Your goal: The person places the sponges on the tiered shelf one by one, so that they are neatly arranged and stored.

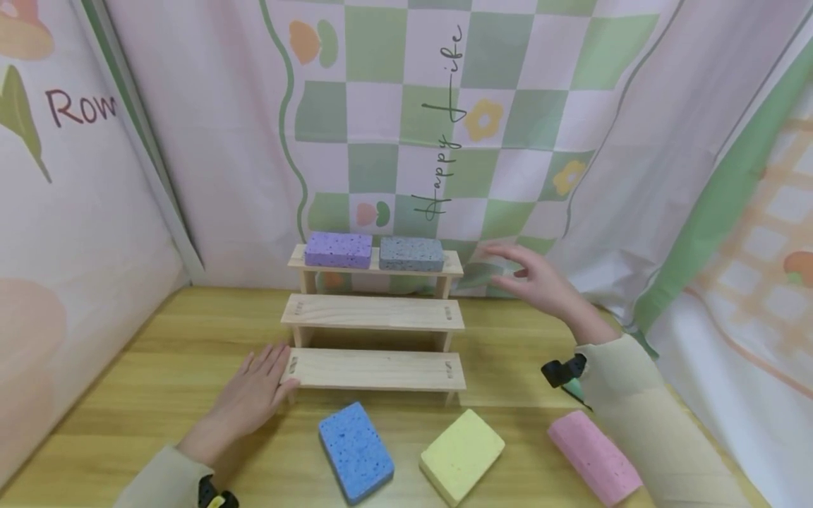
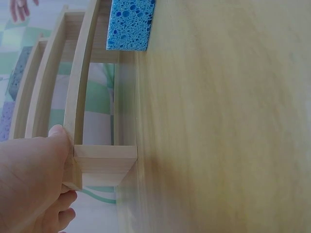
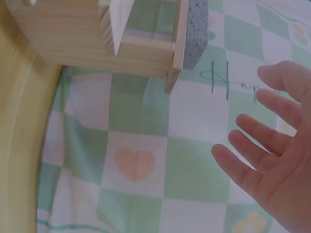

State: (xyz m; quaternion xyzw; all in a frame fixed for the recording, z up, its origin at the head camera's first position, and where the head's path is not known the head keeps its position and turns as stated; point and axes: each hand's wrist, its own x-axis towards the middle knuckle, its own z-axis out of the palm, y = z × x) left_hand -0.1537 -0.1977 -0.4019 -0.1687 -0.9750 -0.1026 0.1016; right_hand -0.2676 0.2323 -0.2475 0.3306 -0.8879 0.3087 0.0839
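Nearest the head camera, a beige sleeve [image 1: 663,430] leads to the right hand [image 1: 541,282], released, its fingers apart. It hangs at 3 o'clock from the three-step wooden stand [image 1: 375,312], near the grey sponge [image 1: 411,255] on the top step [image 1: 454,264]. A purple sponge [image 1: 339,251] sits at the grey one's 9 o'clock. At the stand's 8 o'clock, the left hand [image 1: 250,395] grips the end of the lowest step [image 1: 375,369]. On the counter [image 1: 508,339], from the stand, lie a blue sponge [image 1: 356,453] at 6 o'clock, a yellow sponge [image 1: 462,455] at 5, a pink sponge [image 1: 593,457] at 4.

Green-checked backdrop [image 1: 375,46], printed cloth [image 1: 82,226] at left, yellow wood-grain tabletop [image 1: 184,346]
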